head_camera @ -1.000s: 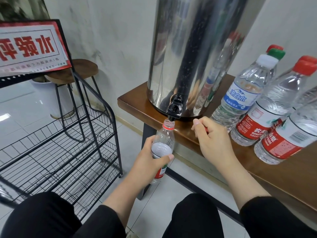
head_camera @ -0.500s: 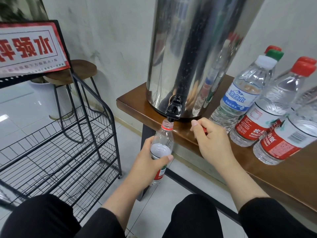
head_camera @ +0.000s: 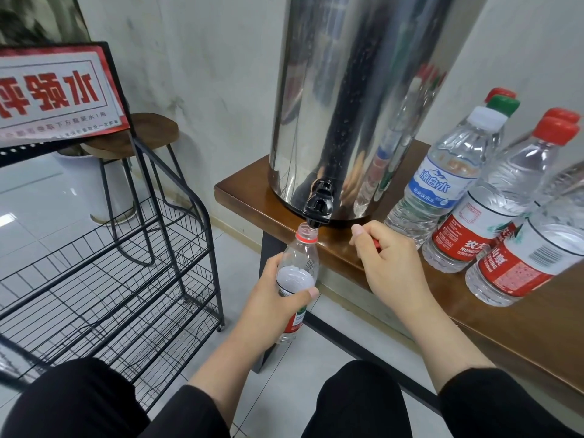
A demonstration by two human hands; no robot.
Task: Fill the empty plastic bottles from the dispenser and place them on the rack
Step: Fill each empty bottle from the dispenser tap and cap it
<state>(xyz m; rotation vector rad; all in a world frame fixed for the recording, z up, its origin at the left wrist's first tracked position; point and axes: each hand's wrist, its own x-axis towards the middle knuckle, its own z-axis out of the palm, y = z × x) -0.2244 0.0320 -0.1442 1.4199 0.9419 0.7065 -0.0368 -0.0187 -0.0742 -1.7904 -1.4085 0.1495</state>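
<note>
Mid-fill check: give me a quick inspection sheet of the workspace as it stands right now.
Surface: brown wooden table, dispenser and capped bottles standing on it.
Job's things: steel dispenser with black tap; open bottle held with its mouth under the tap, partly filled; black wire rack left of the table, no bottles seen on its visible shelves.
Clutter: capped bottles grouped right of the dispenser.
Grips: left hand grips the open bottle; right hand pinches a small red thing, probably the cap.
Cables: nothing seen.
Surroundings: red and white sign atop the rack, wooden stool behind it, tiled floor.
</note>
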